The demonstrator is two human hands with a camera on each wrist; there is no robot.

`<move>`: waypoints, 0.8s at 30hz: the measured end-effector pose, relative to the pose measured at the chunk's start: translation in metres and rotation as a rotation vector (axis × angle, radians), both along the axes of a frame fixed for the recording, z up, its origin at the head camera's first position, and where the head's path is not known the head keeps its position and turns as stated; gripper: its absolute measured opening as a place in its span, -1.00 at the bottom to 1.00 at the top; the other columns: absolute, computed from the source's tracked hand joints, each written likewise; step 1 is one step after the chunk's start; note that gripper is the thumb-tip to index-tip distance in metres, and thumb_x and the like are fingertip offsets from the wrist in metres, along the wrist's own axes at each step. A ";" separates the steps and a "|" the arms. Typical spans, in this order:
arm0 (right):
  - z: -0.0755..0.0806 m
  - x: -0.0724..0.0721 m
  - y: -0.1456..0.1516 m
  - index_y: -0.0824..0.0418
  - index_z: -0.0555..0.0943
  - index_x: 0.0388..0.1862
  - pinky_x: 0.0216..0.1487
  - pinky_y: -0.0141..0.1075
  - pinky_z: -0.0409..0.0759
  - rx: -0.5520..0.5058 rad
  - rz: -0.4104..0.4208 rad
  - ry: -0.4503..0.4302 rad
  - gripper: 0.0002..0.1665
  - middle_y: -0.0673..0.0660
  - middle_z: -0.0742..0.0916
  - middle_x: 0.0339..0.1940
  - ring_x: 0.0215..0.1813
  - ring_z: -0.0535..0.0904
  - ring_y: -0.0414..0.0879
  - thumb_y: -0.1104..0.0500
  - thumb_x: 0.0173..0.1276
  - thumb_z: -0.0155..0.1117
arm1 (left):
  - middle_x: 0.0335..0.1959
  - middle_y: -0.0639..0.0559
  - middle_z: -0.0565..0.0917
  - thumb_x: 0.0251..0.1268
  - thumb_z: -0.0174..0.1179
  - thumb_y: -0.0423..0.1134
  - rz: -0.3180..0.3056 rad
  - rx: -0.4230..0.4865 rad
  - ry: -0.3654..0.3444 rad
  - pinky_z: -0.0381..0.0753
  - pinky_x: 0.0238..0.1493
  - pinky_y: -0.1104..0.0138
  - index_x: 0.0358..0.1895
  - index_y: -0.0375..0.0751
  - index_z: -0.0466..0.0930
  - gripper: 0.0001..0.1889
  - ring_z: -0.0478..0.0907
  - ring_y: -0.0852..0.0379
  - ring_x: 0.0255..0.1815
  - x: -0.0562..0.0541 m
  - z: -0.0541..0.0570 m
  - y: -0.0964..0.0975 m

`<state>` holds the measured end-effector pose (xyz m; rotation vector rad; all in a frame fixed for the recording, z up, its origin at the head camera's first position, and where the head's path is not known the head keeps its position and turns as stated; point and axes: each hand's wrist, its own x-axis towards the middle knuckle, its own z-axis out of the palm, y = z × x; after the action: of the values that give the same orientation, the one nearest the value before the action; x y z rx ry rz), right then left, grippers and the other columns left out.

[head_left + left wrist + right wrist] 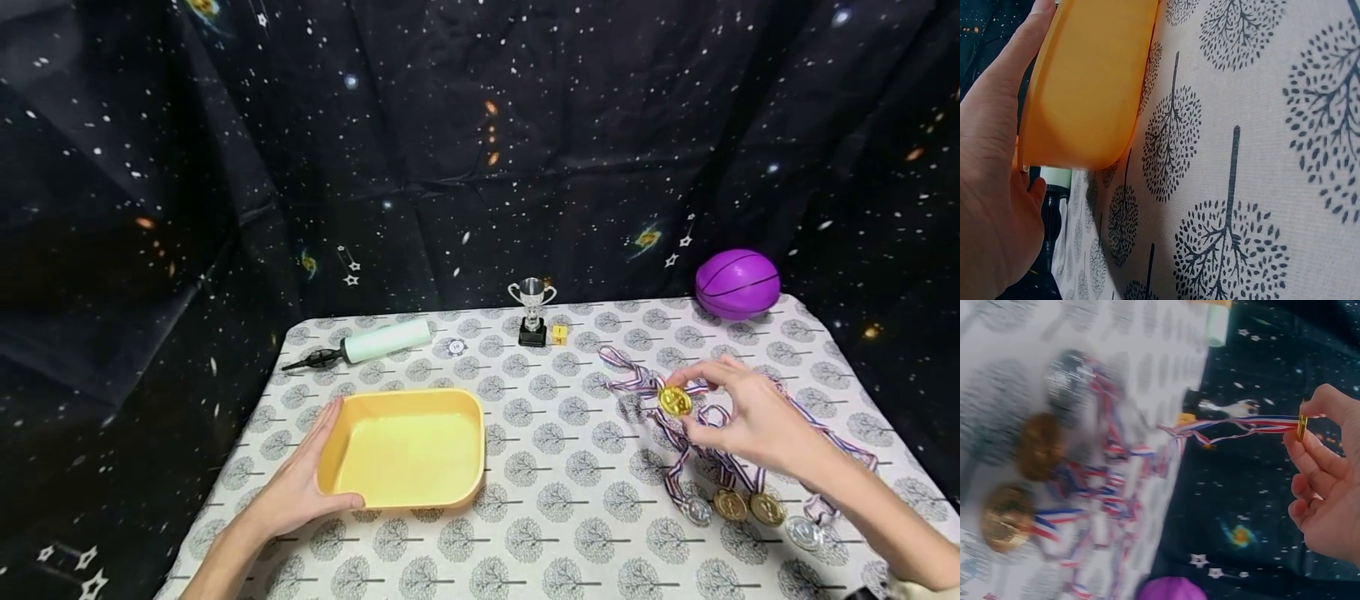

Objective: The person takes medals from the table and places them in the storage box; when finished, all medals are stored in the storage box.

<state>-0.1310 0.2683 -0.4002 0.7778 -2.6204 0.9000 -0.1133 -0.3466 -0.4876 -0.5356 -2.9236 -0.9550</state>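
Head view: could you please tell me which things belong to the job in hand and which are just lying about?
Seemingly part of the job:
gold medal, pinched in the right grip
yellow tub, held by the left grip
other ribboned medals, probably

Apparently just lying about:
pale green pump
round chip
trophy cup
small yellow tile
purple ball

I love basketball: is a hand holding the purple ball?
No, the right hand pinches a gold medal and the left hand holds the yellow tub.

Purple ball [738, 284], silver trophy [532, 323] — yellow block [559, 335] beside it, pale-green pump [384, 341] near round chip [456, 347]
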 end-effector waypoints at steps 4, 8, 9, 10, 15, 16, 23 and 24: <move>0.024 -0.009 -0.005 0.12 0.73 0.08 0.03 0.34 0.64 -0.012 0.006 0.009 -0.37 0.10 0.78 0.09 0.10 0.56 -0.09 0.35 -0.05 0.68 | 0.79 -0.11 -0.21 -0.19 0.74 0.15 0.001 0.005 -0.010 0.04 0.51 -0.46 0.78 0.07 -0.31 0.56 -0.17 -0.34 0.74 -0.001 0.000 -0.001; 0.049 -0.018 -0.015 0.05 0.74 0.10 -0.05 -0.08 0.63 -0.009 0.013 0.036 -0.35 -0.07 0.74 -0.02 -0.01 0.45 -0.20 0.35 -0.03 0.68 | 0.79 -0.10 -0.22 -0.18 0.74 0.15 0.004 0.003 -0.012 0.03 0.52 -0.45 0.78 0.10 -0.32 0.55 -0.17 -0.35 0.74 -0.001 0.000 -0.001; 0.056 -0.020 -0.018 0.04 0.74 0.11 -0.08 -0.17 0.60 -0.015 0.014 0.032 -0.35 -0.10 0.73 -0.02 -0.02 0.44 -0.20 0.35 -0.02 0.68 | 0.79 -0.10 -0.21 -0.18 0.74 0.15 0.004 0.002 -0.012 0.04 0.52 -0.45 0.78 0.10 -0.32 0.55 -0.16 -0.36 0.73 -0.001 0.000 -0.001; 0.061 -0.022 -0.021 0.02 0.74 0.11 -0.17 -0.25 0.56 -0.023 0.015 0.027 -0.35 -0.13 0.72 -0.05 -0.05 0.43 -0.20 0.36 0.00 0.68 | 0.79 -0.10 -0.21 -0.17 0.74 0.15 0.003 0.001 -0.010 0.04 0.51 -0.46 0.78 0.09 -0.32 0.55 -0.16 -0.37 0.73 -0.001 0.000 -0.001; 0.087 -0.029 -0.042 -0.07 0.75 0.13 -0.35 -0.32 0.42 -0.038 0.002 0.003 -0.39 -0.12 0.66 -0.18 -0.17 0.42 -0.18 0.32 0.09 0.66 | 0.79 -0.10 -0.21 -0.17 0.73 0.16 0.003 -0.002 -0.010 0.04 0.52 -0.45 0.78 0.06 -0.31 0.55 -0.16 -0.38 0.73 -0.001 -0.001 -0.001; 0.091 -0.031 -0.047 -0.08 0.74 0.13 -0.37 -0.31 0.41 -0.036 0.001 -0.004 -0.40 -0.10 0.64 -0.20 -0.19 0.41 -0.17 0.30 0.10 0.65 | 0.79 -0.10 -0.21 -0.17 0.73 0.16 0.005 -0.002 -0.013 0.04 0.52 -0.45 0.78 0.06 -0.31 0.55 -0.16 -0.38 0.73 -0.001 0.000 -0.001; 0.117 -0.043 -0.088 -0.09 0.75 0.14 -0.27 -0.29 0.34 -0.074 0.090 -0.033 -0.47 0.00 0.58 -0.27 -0.21 0.38 -0.12 0.25 0.19 0.60 | 0.79 -0.13 -0.19 -0.14 0.71 0.19 -0.002 -0.002 -0.008 0.05 0.52 -0.45 0.78 0.06 -0.31 0.53 -0.16 -0.35 0.74 -0.001 0.000 -0.001; 0.120 -0.045 -0.095 -0.09 0.75 0.13 -0.29 -0.29 0.33 -0.085 0.104 -0.036 -0.48 0.01 0.56 -0.28 -0.24 0.38 -0.11 0.25 0.19 0.60 | 0.79 -0.13 -0.19 -0.14 0.71 0.19 -0.004 -0.005 -0.006 0.06 0.52 -0.45 0.78 0.05 -0.31 0.53 -0.16 -0.35 0.74 -0.001 0.000 -0.001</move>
<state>-0.1759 0.1738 -0.2804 0.8909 -2.5731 1.0564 -0.1140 -0.3478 -0.4880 -0.5392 -2.9321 -0.9520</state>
